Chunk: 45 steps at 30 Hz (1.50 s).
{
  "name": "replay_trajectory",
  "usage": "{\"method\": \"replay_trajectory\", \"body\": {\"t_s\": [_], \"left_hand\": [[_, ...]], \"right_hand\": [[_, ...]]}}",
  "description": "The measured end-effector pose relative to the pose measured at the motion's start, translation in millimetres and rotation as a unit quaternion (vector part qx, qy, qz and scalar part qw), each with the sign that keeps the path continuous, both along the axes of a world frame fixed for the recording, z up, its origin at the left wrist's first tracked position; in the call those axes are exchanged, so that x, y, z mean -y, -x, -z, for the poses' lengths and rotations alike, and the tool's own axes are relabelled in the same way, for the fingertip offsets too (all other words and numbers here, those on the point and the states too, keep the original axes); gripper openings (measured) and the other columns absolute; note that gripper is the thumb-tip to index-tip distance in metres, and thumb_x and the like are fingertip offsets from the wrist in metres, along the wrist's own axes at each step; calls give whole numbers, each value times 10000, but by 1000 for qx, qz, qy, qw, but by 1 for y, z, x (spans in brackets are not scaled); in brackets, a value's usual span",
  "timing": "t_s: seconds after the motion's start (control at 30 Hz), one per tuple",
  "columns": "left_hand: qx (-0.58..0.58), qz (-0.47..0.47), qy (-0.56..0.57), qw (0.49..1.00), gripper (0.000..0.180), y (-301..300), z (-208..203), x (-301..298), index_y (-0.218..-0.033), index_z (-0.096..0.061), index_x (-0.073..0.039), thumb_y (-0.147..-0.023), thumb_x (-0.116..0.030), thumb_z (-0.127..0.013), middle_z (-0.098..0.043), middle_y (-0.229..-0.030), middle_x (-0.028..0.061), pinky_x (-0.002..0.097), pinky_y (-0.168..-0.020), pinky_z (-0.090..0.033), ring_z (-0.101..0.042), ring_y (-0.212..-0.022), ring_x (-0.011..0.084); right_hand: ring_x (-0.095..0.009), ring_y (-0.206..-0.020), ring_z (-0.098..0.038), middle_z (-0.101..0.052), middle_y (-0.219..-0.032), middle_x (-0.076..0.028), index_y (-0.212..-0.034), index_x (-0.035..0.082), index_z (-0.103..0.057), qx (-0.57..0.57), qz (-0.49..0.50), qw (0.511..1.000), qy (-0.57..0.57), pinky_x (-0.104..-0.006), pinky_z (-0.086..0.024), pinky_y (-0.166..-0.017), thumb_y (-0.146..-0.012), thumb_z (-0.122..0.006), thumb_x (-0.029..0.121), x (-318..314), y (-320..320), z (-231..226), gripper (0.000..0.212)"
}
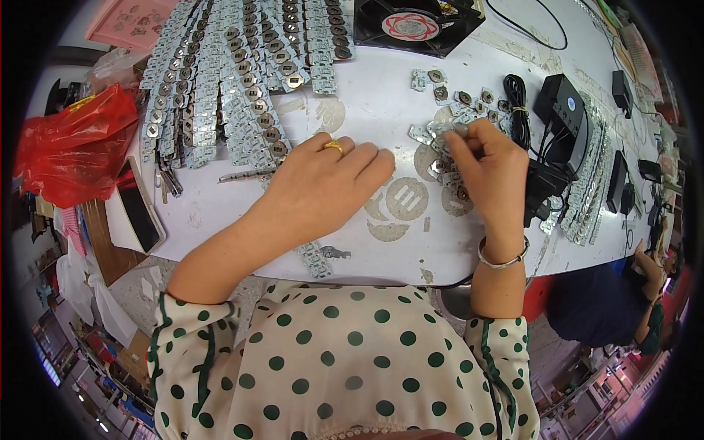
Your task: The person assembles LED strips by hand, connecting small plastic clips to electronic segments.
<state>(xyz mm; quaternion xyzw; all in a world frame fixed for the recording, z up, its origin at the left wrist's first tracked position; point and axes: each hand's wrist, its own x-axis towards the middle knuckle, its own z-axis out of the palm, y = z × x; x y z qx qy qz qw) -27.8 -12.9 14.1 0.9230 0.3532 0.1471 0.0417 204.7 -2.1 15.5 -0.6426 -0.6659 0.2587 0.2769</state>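
Note:
My left hand (323,182) rests palm down over the white table, its fingers curled under. Whatever those fingers hold is hidden beneath them. Close to its wrist lies a thin metal tool (246,176), partly covered. A short strip of small circuit boards (314,260) sticks out below the left forearm. On the right, thumb and forefinger of my right hand (493,165) pinch together at a small pale circuit board (441,129). This board is at the edge of a loose pile of similar boards (447,172), several bearing round metal parts. The right hand covers part of the pile.
Long rows of board strips (242,73) cover the table's far left. A black fan (411,26) stands at the back. To the right are a coiled black cable (517,110), a black box (559,103) and more strips (594,176). A phone (139,209) and red bag (77,147) lie left.

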Motion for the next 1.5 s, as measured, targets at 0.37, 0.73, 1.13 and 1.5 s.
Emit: {"method": "replay_trajectory", "body": {"t_s": [0.37,0.73,1.13,1.5], "left_hand": [[-116,125,-135,976,316,71,2,-18,-1079,-585,-87,-770,-145,-564,-588,-942,7,286,-728,-462,-560,-831,145],[123,-122,251,952,233,35,-49,-6,-1131,-622,-61,-918,-153,-591,-614,-679,54,310,-561,-463,-586,-575,192],[170,-103,416,887,165,4,-44,-17,-904,-608,-7,-920,-171,-611,-631,-655,45,241,-480,-447,-594,-521,91],[251,-57,531,807,140,6,-44,-15,-888,-625,3,-912,-134,-643,-644,-682,33,197,-468,-430,-591,-532,68]], "right_hand": [[-110,-864,-638,-615,-1141,-80,-1050,-28,-612,-289,-144,938,127,-227,-531,-741,-993,-500,113,5,22,13,189],[-88,-698,-580,-625,-764,-28,-931,1,-624,-225,-87,968,72,-229,-473,-652,-965,-560,181,3,5,3,194],[-65,-622,-563,-606,-688,-17,-893,-1,-642,-249,-159,944,145,-211,-462,-581,-951,-590,184,11,10,-12,200],[-36,-524,-511,-602,-609,-3,-786,8,-646,-327,-217,898,197,-194,-400,-478,-940,-601,153,12,9,-17,217]]}}
